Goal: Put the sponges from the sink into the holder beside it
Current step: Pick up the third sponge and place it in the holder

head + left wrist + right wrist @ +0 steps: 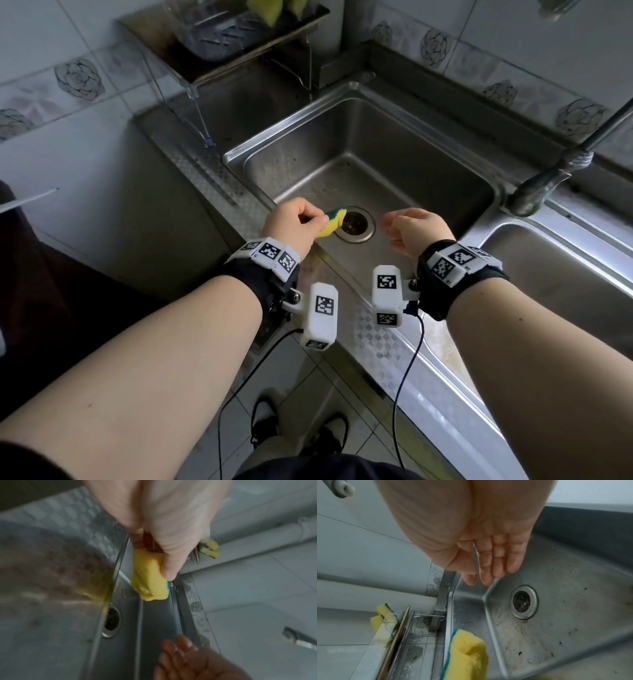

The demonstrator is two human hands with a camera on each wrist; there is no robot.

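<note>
Fingers and thumb of the left hand are curled round a yellow sponge with a green scouring face, squeezing its near end so the foam bulges out past the thumb. The right hand holds nothing; its fingers lie straight and relaxed, palm turned inward, just to the 3 o'clock side of the sponge. Both hands hover over the steel sink, the sponge just at the 9 o'clock edge of the drain.

No other sponge shows on the basin floor. The clear holder sits on a raised shelf at roughly 11 o'clock from the sink, with yellow sponges already standing in it.

Judging by how it dents, the sponge is soft, light and probably wet, so it should not slip, though a hard squeeze may drip water. A grip across its middle would keep it from flopping on the way up.
</note>
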